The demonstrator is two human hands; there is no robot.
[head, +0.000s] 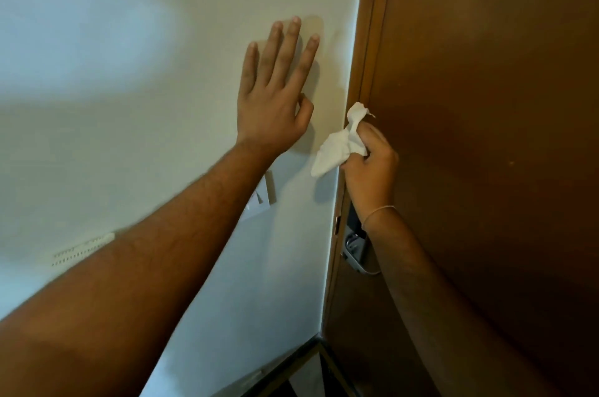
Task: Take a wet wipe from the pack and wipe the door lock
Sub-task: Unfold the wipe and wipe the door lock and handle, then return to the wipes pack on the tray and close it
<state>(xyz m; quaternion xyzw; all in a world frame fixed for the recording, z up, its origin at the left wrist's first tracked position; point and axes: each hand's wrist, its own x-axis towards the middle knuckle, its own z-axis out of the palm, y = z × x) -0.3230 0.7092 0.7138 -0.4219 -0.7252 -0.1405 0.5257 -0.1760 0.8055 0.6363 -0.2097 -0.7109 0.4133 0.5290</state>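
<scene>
My right hand (369, 166) is shut on a crumpled white wet wipe (337, 144), held up against the left edge of the brown door (486, 105). The wipe's top touches the door near a small fitting that I cannot make out. Lower down, the silver and black door lock (353, 244) shows partly behind my right wrist. My left hand (275, 98) lies flat on the white wall (129, 56) with its fingers spread, holding nothing. The pack of wipes is out of view.
A white light switch (261, 199) sits on the wall, partly behind my left forearm. A white perforated strip (81, 249) is fixed lower left on the wall. The wooden door frame (366, 72) runs between wall and door. Dark skirting (291, 364) shows at the bottom.
</scene>
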